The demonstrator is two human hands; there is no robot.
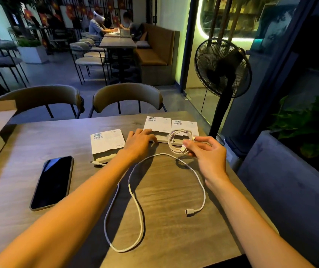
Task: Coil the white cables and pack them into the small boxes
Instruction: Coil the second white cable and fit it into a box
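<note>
While right hand (208,151) pinches coiled cable (178,141); three boxes (107,142); two cables.

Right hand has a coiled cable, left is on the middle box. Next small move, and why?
Probably slide the coiled cable into the middle box. The right hand pinches the coil just above the table, the left hand rests flat on that box at its open near end, seemingly steadying it. The loose cable can wait.

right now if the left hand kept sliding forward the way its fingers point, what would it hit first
The left hand points away and to the right, fingertips already at the near edge of the middle box. That box comes first; whether they touch it yet is unclear.
</note>
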